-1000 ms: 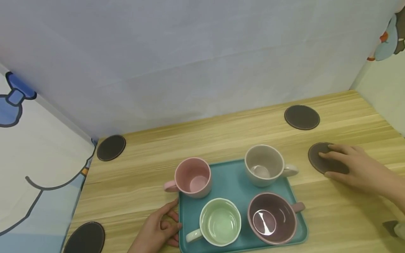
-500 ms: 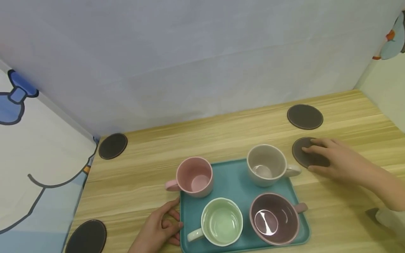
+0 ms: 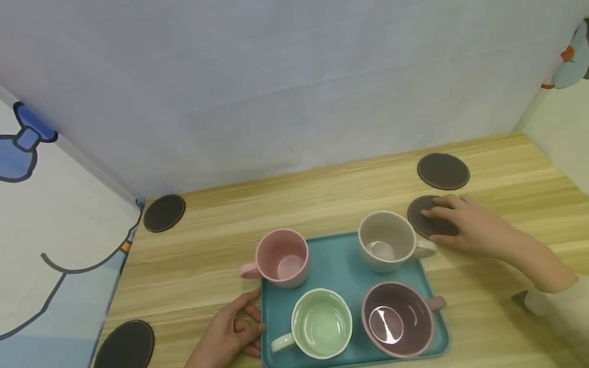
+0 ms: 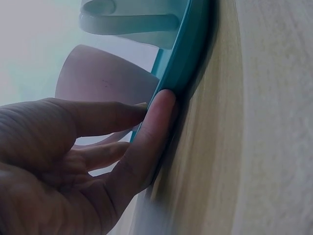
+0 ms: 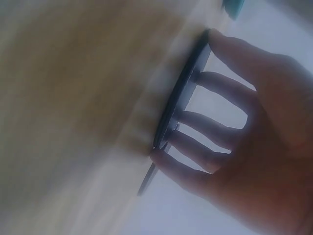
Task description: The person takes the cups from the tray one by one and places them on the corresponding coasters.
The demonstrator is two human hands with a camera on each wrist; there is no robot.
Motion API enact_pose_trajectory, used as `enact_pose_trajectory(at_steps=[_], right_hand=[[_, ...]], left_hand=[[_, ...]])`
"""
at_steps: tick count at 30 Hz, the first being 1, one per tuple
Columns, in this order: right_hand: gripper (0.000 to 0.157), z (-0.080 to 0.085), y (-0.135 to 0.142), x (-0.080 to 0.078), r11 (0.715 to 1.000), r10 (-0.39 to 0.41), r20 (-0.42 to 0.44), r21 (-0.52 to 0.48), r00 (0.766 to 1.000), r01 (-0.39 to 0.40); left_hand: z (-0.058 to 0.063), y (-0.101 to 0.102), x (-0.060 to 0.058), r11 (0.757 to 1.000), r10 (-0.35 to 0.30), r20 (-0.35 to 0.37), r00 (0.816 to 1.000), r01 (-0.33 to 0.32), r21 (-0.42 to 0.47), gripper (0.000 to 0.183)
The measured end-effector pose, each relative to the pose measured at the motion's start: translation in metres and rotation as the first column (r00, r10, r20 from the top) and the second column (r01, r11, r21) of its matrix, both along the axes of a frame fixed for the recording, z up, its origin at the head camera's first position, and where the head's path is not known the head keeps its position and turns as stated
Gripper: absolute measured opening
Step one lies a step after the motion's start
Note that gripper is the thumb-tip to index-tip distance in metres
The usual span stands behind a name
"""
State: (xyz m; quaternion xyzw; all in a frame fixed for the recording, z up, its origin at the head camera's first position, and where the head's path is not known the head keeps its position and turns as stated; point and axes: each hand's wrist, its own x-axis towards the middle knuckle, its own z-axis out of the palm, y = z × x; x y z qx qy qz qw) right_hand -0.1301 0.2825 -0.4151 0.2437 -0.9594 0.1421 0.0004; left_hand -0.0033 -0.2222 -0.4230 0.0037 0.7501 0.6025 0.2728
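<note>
My left hand (image 3: 228, 329) is at the left edge of a teal tray (image 3: 333, 255), its thumb and a finger pinching the rim, as the left wrist view shows. On the tray stand a pink mug (image 3: 281, 258), a green mug (image 3: 322, 323), a beige mug (image 3: 385, 243) and a mauve mug (image 3: 398, 319). My right hand (image 3: 474, 227) holds a dark round coaster (image 3: 421, 217) right of the beige mug. In the right wrist view, thumb and little finger are at opposite edges of the coaster (image 5: 183, 90), the other fingertips on its top.
More dark coasters lie on the wooden table (image 3: 207, 240): one back right (image 3: 443, 171), one back left (image 3: 164, 213) and one front left (image 3: 125, 345). A pale cloth wall (image 3: 294, 92) stands behind the table, with a cartoon-printed cloth (image 3: 60, 220) on the left.
My right hand has moved left with the coaster, bringing it close to the beige mug's handle. The left hand, tray and mugs stay in place.
</note>
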Motion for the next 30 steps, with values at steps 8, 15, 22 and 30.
enact_pose_trajectory(at_steps=[8, 15, 22, 30], right_hand=[[0.052, 0.001, -0.007, -0.006, 1.000, 0.013, -0.011, -0.013, 1.000, -0.013], [0.056, 0.005, -0.020, -0.015, 1.000, -0.005, 0.047, -0.008, 0.999, 0.005], [0.054, 0.008, -0.028, -0.021, 1.000, 0.000, 0.053, 0.012, 0.999, -0.001], [0.056, 0.009, -0.034, -0.029, 1.000, 0.011, 0.056, 0.022, 0.998, -0.012]], left_hand=[[-0.003, 0.000, -0.002, 1.000, -0.015, -0.008, 1.000, 0.016, 0.012, 0.079], [-0.004, -0.003, -0.002, 1.000, -0.013, 0.004, 1.000, 0.013, 0.016, 0.080], [-0.004, -0.003, -0.003, 1.000, -0.026, 0.007, 1.000, 0.026, -0.008, 0.079], [-0.004, -0.002, -0.004, 0.999, -0.033, 0.004, 0.999, 0.033, -0.008, 0.078]])
